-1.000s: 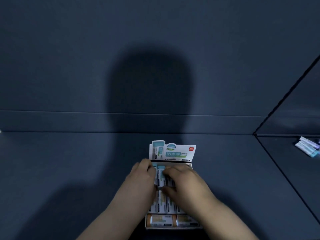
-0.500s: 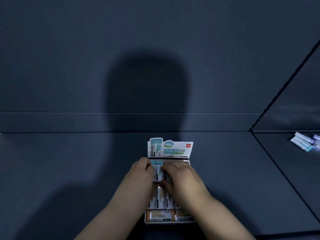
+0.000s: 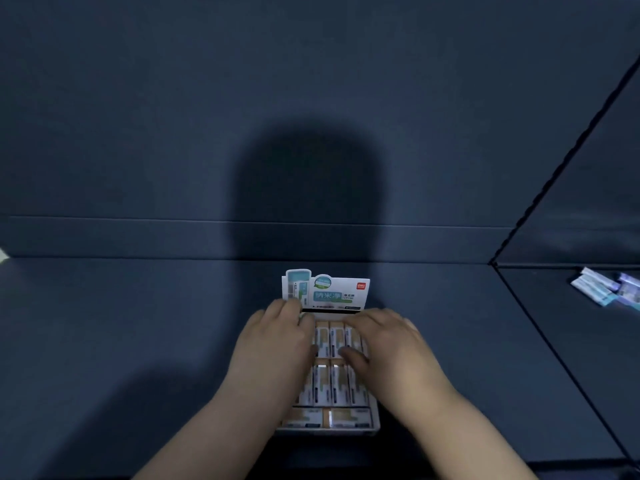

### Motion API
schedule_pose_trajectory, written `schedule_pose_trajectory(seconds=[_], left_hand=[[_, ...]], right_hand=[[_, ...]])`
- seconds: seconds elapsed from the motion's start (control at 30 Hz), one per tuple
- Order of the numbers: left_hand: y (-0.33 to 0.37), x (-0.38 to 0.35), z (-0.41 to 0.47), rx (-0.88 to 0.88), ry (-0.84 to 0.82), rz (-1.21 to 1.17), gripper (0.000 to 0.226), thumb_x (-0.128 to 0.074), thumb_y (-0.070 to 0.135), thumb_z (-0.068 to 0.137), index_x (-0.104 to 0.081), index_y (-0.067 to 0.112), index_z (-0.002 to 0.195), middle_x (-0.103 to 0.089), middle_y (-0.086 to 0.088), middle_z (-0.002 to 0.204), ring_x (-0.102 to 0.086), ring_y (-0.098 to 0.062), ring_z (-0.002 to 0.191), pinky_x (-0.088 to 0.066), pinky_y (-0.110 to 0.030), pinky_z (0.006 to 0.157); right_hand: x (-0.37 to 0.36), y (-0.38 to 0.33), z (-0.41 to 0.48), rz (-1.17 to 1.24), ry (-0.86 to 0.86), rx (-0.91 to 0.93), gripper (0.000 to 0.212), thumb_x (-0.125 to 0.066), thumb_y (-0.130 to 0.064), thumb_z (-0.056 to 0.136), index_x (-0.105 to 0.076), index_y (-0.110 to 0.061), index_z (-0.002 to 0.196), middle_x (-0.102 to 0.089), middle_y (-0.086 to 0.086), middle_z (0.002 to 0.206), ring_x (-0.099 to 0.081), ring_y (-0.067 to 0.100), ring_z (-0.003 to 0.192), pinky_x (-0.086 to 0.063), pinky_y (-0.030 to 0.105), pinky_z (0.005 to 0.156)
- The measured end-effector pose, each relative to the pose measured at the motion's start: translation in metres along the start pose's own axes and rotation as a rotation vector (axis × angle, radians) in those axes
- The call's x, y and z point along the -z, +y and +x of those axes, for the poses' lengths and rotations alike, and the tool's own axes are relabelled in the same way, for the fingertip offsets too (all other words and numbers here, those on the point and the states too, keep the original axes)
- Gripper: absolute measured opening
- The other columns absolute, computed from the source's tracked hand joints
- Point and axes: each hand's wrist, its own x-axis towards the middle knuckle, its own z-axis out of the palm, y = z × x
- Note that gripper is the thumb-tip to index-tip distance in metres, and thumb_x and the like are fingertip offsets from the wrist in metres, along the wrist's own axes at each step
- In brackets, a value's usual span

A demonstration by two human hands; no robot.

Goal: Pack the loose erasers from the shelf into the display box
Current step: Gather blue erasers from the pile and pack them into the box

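On the head view I see the display box [image 3: 374, 425] in the middle of the shelf [image 3: 138, 341], its rows filled with erasers [image 3: 337, 341]. My left hand [image 3: 273, 344] and right hand [image 3: 391, 344] press the back row, each grip loose and holding nothing. Loose erasers [image 3: 599, 289] lie at the far right edge.

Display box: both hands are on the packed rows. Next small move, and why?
Probably lift the right hand off the display box and reach right for the loose erasers. The visible rows look seated flat, the left hand can steady the box, and that pile lies on the right hand's side.
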Motion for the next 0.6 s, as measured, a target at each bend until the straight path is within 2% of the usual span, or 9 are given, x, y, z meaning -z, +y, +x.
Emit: schedule_pose_trajectory(seconds=[0.1,0.13,0.2,0.27,0.33,0.4,0.43,0.47,0.6], left_hand=[[0.021,0.001,0.004,-0.019,-0.007,0.03,0.035,-0.088,0.027,0.042,-0.067,0.015,0.067,-0.058,-0.002,0.066,-0.059,-0.022,0.063,-0.048,-0.032,0.055],[0.031,0.005,0.004,-0.017,-0.016,0.045,0.033,-0.086,0.029,0.049,-0.067,0.015,0.073,-0.06,-0.003,0.07,-0.059,-0.022,0.067,-0.048,-0.033,0.059],[0.048,0.013,0.005,0.005,-0.078,0.094,0.03,-0.066,0.034,0.08,-0.062,0.015,0.103,-0.06,-0.006,0.098,-0.056,-0.025,0.094,-0.043,-0.036,0.081],[0.06,0.01,0.005,0.022,-0.072,0.138,0.032,-0.043,0.032,0.095,-0.049,0.016,0.122,-0.051,-0.005,0.118,-0.046,-0.025,0.112,-0.033,-0.035,0.094],[0.072,0.013,0.003,0.037,-0.075,0.157,0.03,-0.05,0.034,0.092,-0.055,0.015,0.115,-0.056,-0.006,0.11,-0.051,-0.026,0.106,-0.038,-0.035,0.089],[0.078,0.01,-0.001,0.037,-0.049,0.111,0.032,-0.079,0.037,0.064,-0.068,0.014,0.083,-0.063,-0.005,0.078,-0.061,-0.025,0.075,-0.048,-0.033,0.066],[0.078,0.005,-0.003,0.017,-0.036,0.085,0.034,-0.085,0.037,0.051,-0.069,0.015,0.071,-0.061,-0.003,0.066,-0.06,-0.023,0.062,-0.049,-0.031,0.056],[0.08,-0.001,-0.005,0.003,-0.012,0.066,0.034,-0.087,0.036,0.046,-0.068,0.016,0.066,-0.06,-0.002,0.062,-0.059,-0.022,0.058,-0.049,-0.03,0.052],[0.087,-0.006,-0.015,-0.019,0.089,0.044,0.03,-0.082,0.037,0.056,-0.07,0.018,0.076,-0.063,0.001,0.069,-0.062,-0.02,0.065,-0.053,-0.031,0.064]], right_hand=[[0.02,0.016,-0.008,-0.078,-0.075,-0.01,0.039,-0.052,-0.041,0.089,-0.051,-0.03,0.127,-0.054,-0.008,0.124,-0.046,0.017,0.117,-0.032,0.028,0.095],[0.024,0.023,-0.011,-0.098,-0.095,-0.02,0.042,-0.048,-0.044,0.091,-0.046,-0.031,0.131,-0.05,-0.009,0.129,-0.042,0.015,0.122,-0.03,0.026,0.097],[0.029,0.037,-0.017,-0.127,-0.12,-0.036,0.046,-0.044,-0.047,0.092,-0.041,-0.031,0.136,-0.046,-0.009,0.134,-0.038,0.015,0.126,-0.028,0.027,0.101],[0.032,0.049,-0.023,-0.166,-0.174,-0.047,0.047,-0.042,-0.047,0.093,-0.04,-0.029,0.136,-0.045,-0.007,0.135,-0.037,0.016,0.127,-0.029,0.028,0.102],[0.034,0.059,-0.029,-0.196,-0.221,-0.037,0.044,-0.043,-0.046,0.093,-0.043,-0.027,0.133,-0.047,-0.005,0.134,-0.039,0.018,0.124,-0.032,0.03,0.101],[0.032,0.066,-0.034,-0.202,-0.254,-0.013,0.043,-0.043,-0.045,0.093,-0.045,-0.025,0.131,-0.047,-0.004,0.133,-0.04,0.018,0.123,-0.033,0.031,0.1],[0.032,0.068,-0.036,-0.199,-0.259,-0.004,0.042,-0.042,-0.045,0.093,-0.045,-0.025,0.131,-0.047,-0.004,0.132,-0.04,0.018,0.123,-0.033,0.031,0.1],[0.031,0.069,-0.039,-0.19,-0.252,0.012,0.042,-0.042,-0.045,0.093,-0.045,-0.026,0.131,-0.047,-0.005,0.132,-0.04,0.018,0.123,-0.033,0.031,0.1],[0.029,0.068,-0.046,-0.168,-0.179,0.043,0.043,-0.041,-0.046,0.093,-0.043,-0.028,0.132,-0.048,-0.007,0.131,-0.04,0.016,0.123,-0.032,0.03,0.098]])
